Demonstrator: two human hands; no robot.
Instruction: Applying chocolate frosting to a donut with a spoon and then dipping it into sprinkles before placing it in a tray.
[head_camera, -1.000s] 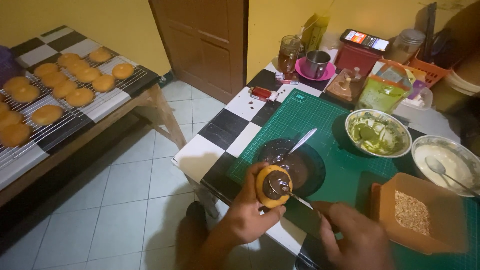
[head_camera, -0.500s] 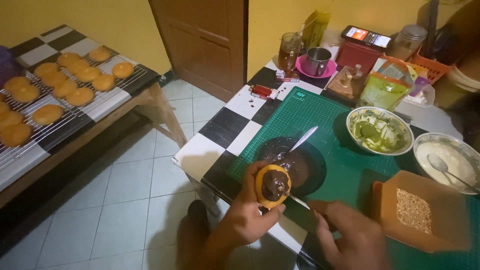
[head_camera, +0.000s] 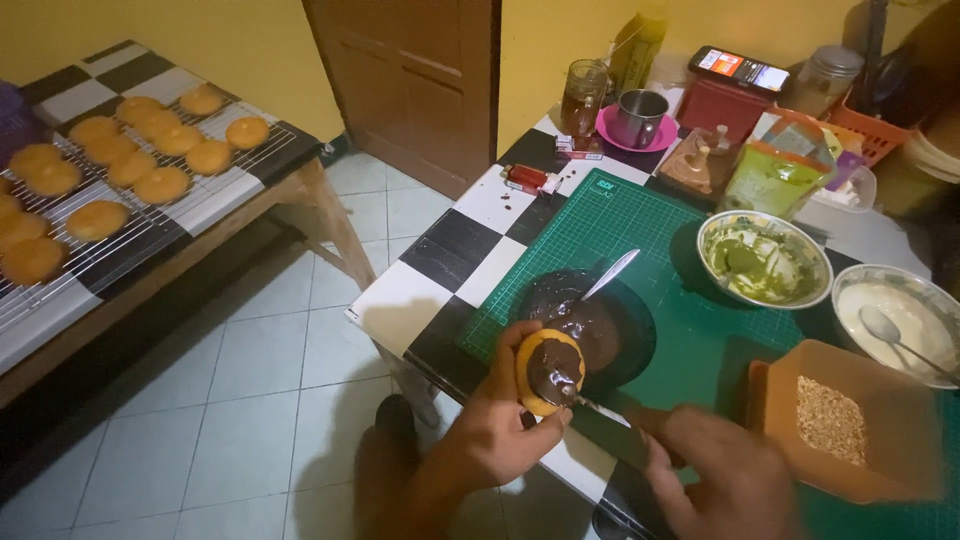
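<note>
This was a home kitchen turned to small-scale baking. A desk with a black-and-white checked top carried a green cutting mat, a bowl of chocolate, a bowl of green glaze, a bowl of white glaze and a tub of crumbs. Beside it, plain doughnuts lay on wire racks. Yellow walls, a wooden door, a tiled floor, a mug and jars gave it a domestic look.
</note>
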